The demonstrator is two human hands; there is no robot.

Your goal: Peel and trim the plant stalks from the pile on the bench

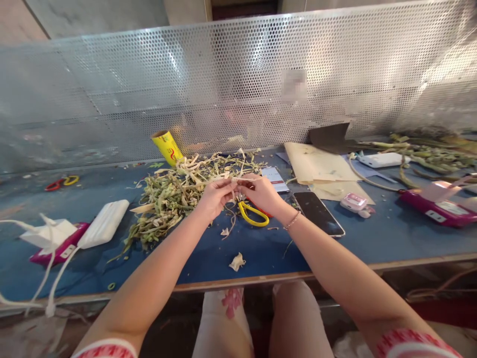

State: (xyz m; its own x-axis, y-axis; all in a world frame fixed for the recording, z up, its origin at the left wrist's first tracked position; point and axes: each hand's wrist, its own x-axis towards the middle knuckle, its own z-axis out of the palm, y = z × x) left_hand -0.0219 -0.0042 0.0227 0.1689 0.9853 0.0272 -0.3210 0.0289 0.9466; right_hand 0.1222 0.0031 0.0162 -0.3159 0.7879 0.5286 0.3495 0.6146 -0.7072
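Both hands meet above the middle of the blue table, pinching a thin, pale dried stalk (234, 185) between them. My left hand (217, 197) has its fingertips closed on the stalk's left part. My right hand (260, 191) grips it from the other side, with a thin bracelet on the wrist. A heap of dried green and straw-coloured plants (164, 199) lies beside and behind my left hand. Just below my right hand are scissors with yellow loops (253, 215). A curled dry scrap (237, 261) rests near the table's front edge.
A black phone (318, 213), brown paper (320, 164) and a pink case (353, 202) lie right. White power bank (105, 223), cabled power strip (55, 248) and red-yellow scissors (62, 183) are left. Behind stand a yellow tube (167, 148) and a perforated metal panel (238, 84).
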